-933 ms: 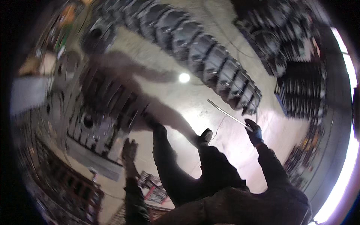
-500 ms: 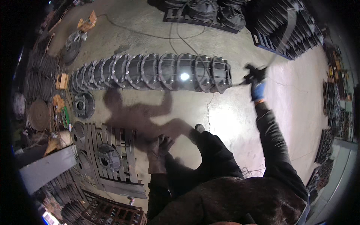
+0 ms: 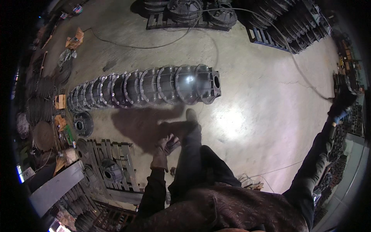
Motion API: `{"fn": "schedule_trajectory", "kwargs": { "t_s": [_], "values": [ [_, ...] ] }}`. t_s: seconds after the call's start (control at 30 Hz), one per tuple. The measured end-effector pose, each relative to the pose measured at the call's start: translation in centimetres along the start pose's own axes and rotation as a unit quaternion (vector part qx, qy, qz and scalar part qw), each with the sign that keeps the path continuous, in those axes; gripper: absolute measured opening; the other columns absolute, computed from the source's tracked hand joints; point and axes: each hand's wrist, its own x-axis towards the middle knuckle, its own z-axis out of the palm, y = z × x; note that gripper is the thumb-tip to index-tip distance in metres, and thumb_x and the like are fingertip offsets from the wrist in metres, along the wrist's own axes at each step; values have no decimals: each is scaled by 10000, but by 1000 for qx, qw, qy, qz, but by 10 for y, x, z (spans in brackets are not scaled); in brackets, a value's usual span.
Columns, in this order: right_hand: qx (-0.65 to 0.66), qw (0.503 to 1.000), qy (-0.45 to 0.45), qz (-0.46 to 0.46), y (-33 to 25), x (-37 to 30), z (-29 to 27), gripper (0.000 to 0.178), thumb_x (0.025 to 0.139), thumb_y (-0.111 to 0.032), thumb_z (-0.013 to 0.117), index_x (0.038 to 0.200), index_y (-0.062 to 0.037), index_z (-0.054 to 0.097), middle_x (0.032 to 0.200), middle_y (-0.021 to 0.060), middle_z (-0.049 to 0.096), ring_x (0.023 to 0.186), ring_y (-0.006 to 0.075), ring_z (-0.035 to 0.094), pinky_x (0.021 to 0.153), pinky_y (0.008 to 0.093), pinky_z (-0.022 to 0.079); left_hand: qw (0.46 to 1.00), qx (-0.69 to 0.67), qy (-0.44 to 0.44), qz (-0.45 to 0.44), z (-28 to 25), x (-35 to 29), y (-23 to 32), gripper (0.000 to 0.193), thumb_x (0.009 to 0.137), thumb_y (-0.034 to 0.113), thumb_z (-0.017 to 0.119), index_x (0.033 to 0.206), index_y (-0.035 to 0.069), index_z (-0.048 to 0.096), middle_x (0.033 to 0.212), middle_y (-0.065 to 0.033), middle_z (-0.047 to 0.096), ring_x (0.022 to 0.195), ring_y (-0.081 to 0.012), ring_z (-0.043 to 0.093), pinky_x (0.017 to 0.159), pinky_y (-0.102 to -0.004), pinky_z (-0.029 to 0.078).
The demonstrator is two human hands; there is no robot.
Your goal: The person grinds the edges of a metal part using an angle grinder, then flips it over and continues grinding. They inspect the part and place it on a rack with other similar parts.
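A long row of dark ribbed metal housings (image 3: 150, 87) lies across the floor in front of me, flange against flange. My right hand (image 3: 342, 103), in a dark glove with a blue cuff, is stretched far out to the right. It appears closed on the end of a dark hose (image 3: 305, 75); the dark glove hides the details of the grip. My left hand (image 3: 168, 146), in a brownish work glove, hangs beside my left leg with loosely spread fingers and nothing in it. It is nearest to the wooden pallet bearing one housing (image 3: 111, 170).
Housings stand on a pallet (image 3: 185, 26) at the back, and stacked ribbed parts (image 3: 297, 33) fill the back right. A single housing (image 3: 82, 123) sits left of the row's near side. Shelving (image 3: 349, 100) lines the right; a grey panel (image 3: 58, 187) is lower left.
My right hand has swung outward to the right, away from the row's end, and the hose now stretches across the back right. My left hand stays low; my foot is further forward.
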Motion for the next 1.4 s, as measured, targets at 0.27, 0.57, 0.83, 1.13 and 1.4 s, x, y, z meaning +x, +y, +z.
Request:
{"fn": "schedule_trajectory", "kwargs": {
  "t_s": [0.27, 0.57, 0.83, 1.13, 1.4],
  "values": [
    [-435, 772, -459, 69, 185, -96, 146, 273, 923, -177, 584, 1125, -72, 734, 1003, 208, 744, 971, 447, 707, 844, 531, 564, 967, 25, 249, 46, 74, 102, 17, 402, 997, 188, 746, 1301, -53, 639, 1261, -198, 720, 1125, -379, 739, 959, -524, 662],
    [-395, 590, -699, 84, 356, -174, 225, 237, 977, -256, 545, 1029, -115, 728, 885, 211, 745, 861, 442, 730, 740, 562, 566, 890, 143, 431, -35, 108, 153, -1, 119, 1046, 161, 653, 1015, 47, 642, 838, -101, 664, 775, -237, 705, 853, -395, 660],
    [-368, 644, -652, 157, 450, -141, 274, 303, 981, -251, 511, 1100, -78, 730, 997, 214, 771, 928, 442, 747, 812, 550, 583, 881, 194, 429, 45, 166, 247, -97, 213, 1009, 196, 697, 1136, 26, 705, 1045, -129, 715, 944, -319, 749, 869, -407, 627],
    [-331, 642, -672, 162, 459, -177, 214, 211, 960, -180, 542, 1006, -100, 731, 913, 236, 751, 854, 441, 745, 740, 544, 586, 936, 165, 293, -108, 177, 327, -148, 399, 1062, 218, 612, 1344, -65, 617, 1315, -207, 652, 1193, -328, 658, 1086, -451, 531],
    [-358, 605, -636, 317, 493, -203, 211, 327, 973, -255, 535, 1075, -58, 775, 1092, 260, 757, 1002, 442, 748, 852, 532, 589, 895, 234, 370, -86, 248, 335, -138, 478, 1089, 171, 571, 1493, -77, 504, 1516, -261, 551, 1428, -330, 535, 1215, -446, 422]
  ]
}}
